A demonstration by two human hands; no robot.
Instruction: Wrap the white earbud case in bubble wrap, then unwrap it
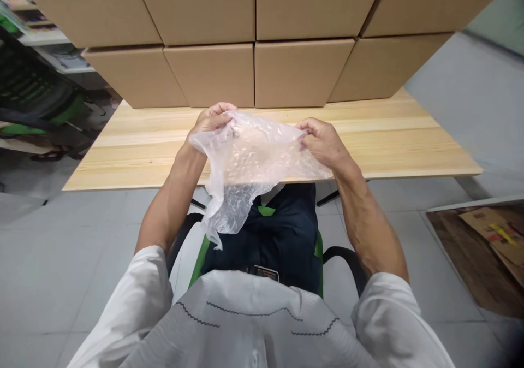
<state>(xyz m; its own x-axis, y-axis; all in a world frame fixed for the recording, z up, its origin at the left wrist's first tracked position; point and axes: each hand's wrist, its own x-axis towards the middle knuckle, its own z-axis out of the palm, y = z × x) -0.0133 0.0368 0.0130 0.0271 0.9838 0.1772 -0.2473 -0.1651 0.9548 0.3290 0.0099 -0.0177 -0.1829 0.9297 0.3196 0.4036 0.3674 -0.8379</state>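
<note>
A crumpled sheet of clear bubble wrap (256, 155) is stretched between my two hands over the front edge of the wooden table (409, 144). My left hand (213, 119) pinches its upper left corner between thumb and fingers. On the other side, my right hand (321, 138) grips the upper right part with bent fingers. The lower left end of the wrap hangs past the table edge above my lap. Wood grain shows faintly through the sheet.
Two rows of closed cardboard boxes (213, 76) stand stacked along the table's back. A dark chair (33, 84) and shelves (49, 37) are at the left. Flattened cardboard (497, 231) lies at the lower right. Chair armrests flank my lap.
</note>
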